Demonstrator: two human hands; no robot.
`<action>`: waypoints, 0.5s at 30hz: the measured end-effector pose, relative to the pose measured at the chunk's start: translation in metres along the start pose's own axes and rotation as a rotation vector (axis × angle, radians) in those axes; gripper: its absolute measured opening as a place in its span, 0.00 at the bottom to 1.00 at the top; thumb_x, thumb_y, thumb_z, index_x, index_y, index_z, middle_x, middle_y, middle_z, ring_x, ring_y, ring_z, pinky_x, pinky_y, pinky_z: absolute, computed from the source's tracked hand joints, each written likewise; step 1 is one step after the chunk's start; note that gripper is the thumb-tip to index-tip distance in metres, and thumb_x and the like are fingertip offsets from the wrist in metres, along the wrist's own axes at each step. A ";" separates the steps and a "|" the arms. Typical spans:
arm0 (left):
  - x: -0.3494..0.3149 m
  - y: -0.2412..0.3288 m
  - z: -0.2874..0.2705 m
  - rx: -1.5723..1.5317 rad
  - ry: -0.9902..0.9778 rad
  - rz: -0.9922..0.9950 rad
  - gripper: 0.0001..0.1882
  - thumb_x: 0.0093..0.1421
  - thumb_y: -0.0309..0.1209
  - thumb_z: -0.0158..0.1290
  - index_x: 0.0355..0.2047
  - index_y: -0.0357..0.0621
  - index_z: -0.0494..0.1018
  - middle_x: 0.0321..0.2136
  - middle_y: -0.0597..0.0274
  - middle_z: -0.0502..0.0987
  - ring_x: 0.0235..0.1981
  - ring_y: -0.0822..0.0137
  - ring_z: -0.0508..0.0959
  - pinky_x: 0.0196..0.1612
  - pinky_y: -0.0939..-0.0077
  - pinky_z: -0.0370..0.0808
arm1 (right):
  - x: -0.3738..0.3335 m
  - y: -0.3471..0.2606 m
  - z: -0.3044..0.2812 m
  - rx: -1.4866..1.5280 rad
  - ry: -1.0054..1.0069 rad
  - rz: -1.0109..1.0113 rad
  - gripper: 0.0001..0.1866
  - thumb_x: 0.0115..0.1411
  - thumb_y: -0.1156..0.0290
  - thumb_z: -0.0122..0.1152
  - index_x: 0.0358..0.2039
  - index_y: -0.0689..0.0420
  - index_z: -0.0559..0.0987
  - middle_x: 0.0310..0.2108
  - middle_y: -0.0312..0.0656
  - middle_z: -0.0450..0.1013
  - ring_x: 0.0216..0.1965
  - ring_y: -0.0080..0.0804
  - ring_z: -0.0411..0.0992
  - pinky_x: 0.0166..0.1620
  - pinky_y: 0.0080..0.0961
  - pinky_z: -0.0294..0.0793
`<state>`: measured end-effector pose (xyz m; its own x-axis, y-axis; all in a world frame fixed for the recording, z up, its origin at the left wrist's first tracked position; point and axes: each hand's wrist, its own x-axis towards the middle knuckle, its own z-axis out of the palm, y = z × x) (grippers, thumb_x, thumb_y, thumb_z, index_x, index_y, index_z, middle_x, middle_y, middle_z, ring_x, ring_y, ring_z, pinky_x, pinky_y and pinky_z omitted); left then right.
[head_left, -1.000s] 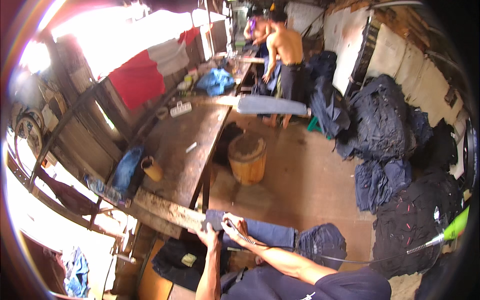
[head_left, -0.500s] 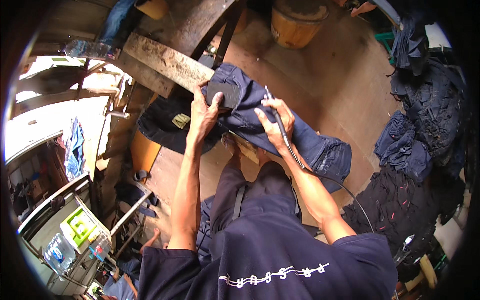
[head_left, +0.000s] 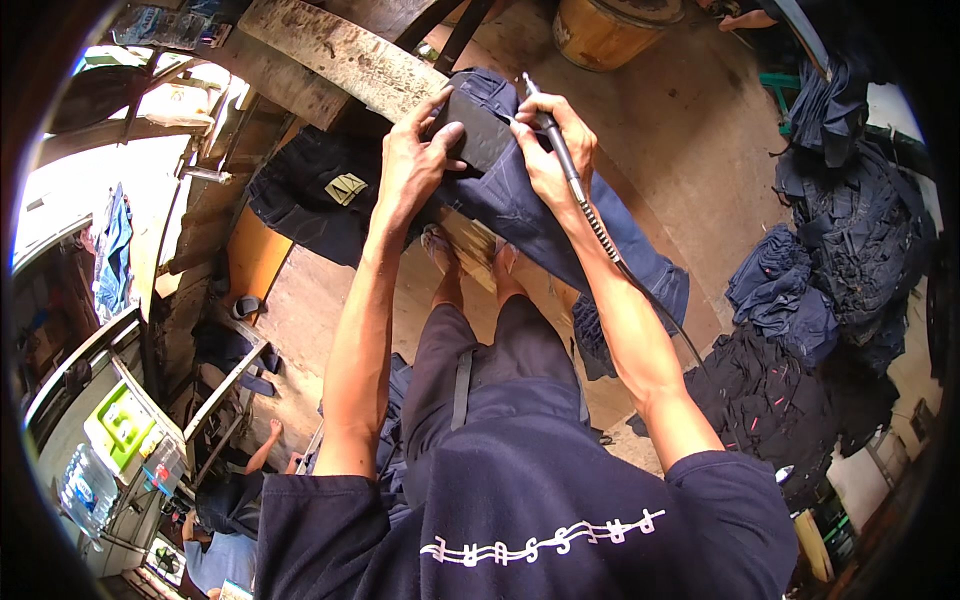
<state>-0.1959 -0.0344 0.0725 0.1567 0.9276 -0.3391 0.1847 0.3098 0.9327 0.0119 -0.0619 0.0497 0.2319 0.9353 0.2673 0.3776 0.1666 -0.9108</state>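
A dark flat block (head_left: 482, 132) lies against the upper end of dark blue jeans (head_left: 530, 212), beside the end of a wooden plank. My left hand (head_left: 408, 165) grips the block's left edge, thumb on its face and fingers over the far side. In my right hand (head_left: 545, 178) is a pen-shaped rotary tool (head_left: 556, 140), its metal tip pointing up and away. A coiled sleeve and a black cable run from it along my right forearm. My right thumb and fingertips are at the denim beside the block; whether they pinch it, I cannot tell.
The wooden plank (head_left: 335, 58) comes in from the upper left. Black clothing with a pale patch (head_left: 300, 195) hangs below it. Beyond stands a brown bucket (head_left: 608, 38). Heaps of dark garments (head_left: 865, 220) lie at right. A green tray (head_left: 118, 425) and other people are at lower left.
My right hand, with the rotary tool, has come in close to the block and the denim. More of the block's face shows. The whole view has shifted slightly.
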 end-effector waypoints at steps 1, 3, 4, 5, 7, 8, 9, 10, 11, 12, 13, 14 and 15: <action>0.000 0.003 -0.003 0.067 -0.009 -0.054 0.29 0.72 0.28 0.64 0.70 0.46 0.69 0.53 0.42 0.83 0.45 0.63 0.86 0.36 0.68 0.89 | 0.000 -0.002 0.003 -0.006 0.009 0.010 0.13 0.59 0.81 0.76 0.43 0.55 0.83 0.34 0.38 0.85 0.38 0.28 0.85 0.47 0.29 0.84; 0.001 0.008 -0.010 0.083 -0.083 -0.120 0.27 0.70 0.30 0.66 0.66 0.42 0.69 0.51 0.43 0.84 0.44 0.64 0.85 0.35 0.68 0.88 | 0.003 -0.005 0.010 0.033 0.045 0.033 0.13 0.59 0.82 0.76 0.43 0.56 0.83 0.34 0.39 0.84 0.38 0.30 0.85 0.45 0.29 0.83; 0.002 0.011 -0.015 0.022 -0.189 -0.109 0.28 0.71 0.30 0.65 0.68 0.43 0.69 0.51 0.45 0.83 0.47 0.62 0.85 0.39 0.67 0.89 | 0.003 -0.007 0.013 0.072 0.067 0.064 0.13 0.59 0.83 0.75 0.43 0.56 0.83 0.34 0.40 0.83 0.37 0.32 0.84 0.43 0.29 0.83; 0.002 0.011 -0.016 -0.052 -0.269 -0.069 0.27 0.72 0.30 0.64 0.68 0.43 0.69 0.51 0.46 0.83 0.48 0.62 0.85 0.41 0.67 0.89 | 0.003 -0.008 0.015 0.115 0.074 0.089 0.13 0.59 0.83 0.74 0.43 0.57 0.83 0.35 0.42 0.82 0.36 0.34 0.84 0.42 0.29 0.83; 0.002 0.010 -0.018 -0.123 -0.338 -0.031 0.27 0.74 0.29 0.62 0.70 0.44 0.69 0.53 0.47 0.82 0.51 0.61 0.84 0.45 0.66 0.89 | 0.001 -0.010 0.014 0.068 0.106 0.004 0.13 0.59 0.81 0.76 0.43 0.57 0.83 0.37 0.43 0.82 0.38 0.35 0.84 0.43 0.31 0.82; 0.002 0.008 -0.018 -0.132 -0.328 -0.031 0.27 0.74 0.29 0.62 0.70 0.45 0.68 0.54 0.47 0.81 0.52 0.60 0.83 0.46 0.66 0.89 | -0.001 -0.010 0.013 0.034 0.109 -0.006 0.14 0.58 0.80 0.77 0.43 0.57 0.83 0.38 0.44 0.82 0.38 0.36 0.84 0.44 0.31 0.82; -0.002 0.004 -0.016 -0.136 -0.310 0.005 0.27 0.75 0.29 0.61 0.71 0.45 0.68 0.56 0.46 0.80 0.50 0.63 0.83 0.44 0.69 0.88 | -0.008 -0.010 0.008 -0.050 0.130 -0.078 0.15 0.58 0.76 0.80 0.43 0.57 0.84 0.40 0.46 0.82 0.42 0.41 0.83 0.47 0.36 0.82; -0.006 0.000 -0.015 -0.039 -0.254 -0.049 0.27 0.75 0.29 0.60 0.72 0.46 0.67 0.54 0.47 0.80 0.45 0.67 0.82 0.40 0.74 0.85 | -0.015 -0.009 0.001 -0.162 0.149 -0.144 0.17 0.57 0.71 0.83 0.43 0.57 0.84 0.41 0.47 0.83 0.46 0.46 0.83 0.51 0.41 0.82; -0.011 -0.005 -0.014 -0.017 -0.188 0.016 0.25 0.75 0.27 0.60 0.70 0.46 0.69 0.47 0.55 0.81 0.40 0.72 0.81 0.39 0.76 0.83 | -0.025 -0.009 -0.006 -0.138 0.138 -0.189 0.17 0.57 0.69 0.84 0.44 0.57 0.84 0.41 0.47 0.83 0.48 0.49 0.83 0.52 0.43 0.82; -0.017 -0.010 -0.013 0.013 -0.143 0.013 0.23 0.74 0.25 0.59 0.68 0.46 0.72 0.39 0.63 0.82 0.35 0.77 0.79 0.37 0.78 0.81 | -0.037 -0.008 -0.012 -0.120 0.132 -0.208 0.18 0.58 0.68 0.84 0.44 0.57 0.84 0.42 0.48 0.83 0.50 0.51 0.83 0.53 0.44 0.82; -0.019 -0.014 -0.014 0.047 -0.148 0.055 0.22 0.75 0.25 0.59 0.67 0.46 0.73 0.38 0.64 0.82 0.34 0.77 0.79 0.37 0.78 0.80 | -0.051 -0.007 -0.018 -0.050 0.051 -0.248 0.18 0.58 0.67 0.84 0.44 0.57 0.84 0.44 0.49 0.84 0.54 0.53 0.82 0.56 0.45 0.82; -0.021 -0.018 -0.016 0.068 -0.184 0.075 0.20 0.75 0.25 0.58 0.66 0.46 0.75 0.37 0.65 0.82 0.33 0.78 0.78 0.37 0.78 0.80 | -0.064 -0.007 -0.023 -0.034 -0.031 -0.306 0.16 0.60 0.68 0.83 0.44 0.58 0.85 0.44 0.49 0.85 0.54 0.54 0.83 0.59 0.47 0.82; -0.023 -0.023 -0.017 0.105 -0.216 0.050 0.19 0.75 0.25 0.58 0.64 0.46 0.76 0.36 0.66 0.82 0.32 0.79 0.78 0.38 0.78 0.80 | -0.076 -0.006 -0.026 -0.010 -0.071 -0.297 0.15 0.61 0.68 0.82 0.44 0.58 0.85 0.42 0.48 0.85 0.53 0.54 0.84 0.59 0.48 0.83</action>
<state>-0.2203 -0.0596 0.0613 0.3702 0.8714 -0.3220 0.2701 0.2307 0.9348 0.0151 -0.1419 0.0428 0.0469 0.8655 0.4987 0.4286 0.4335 -0.7927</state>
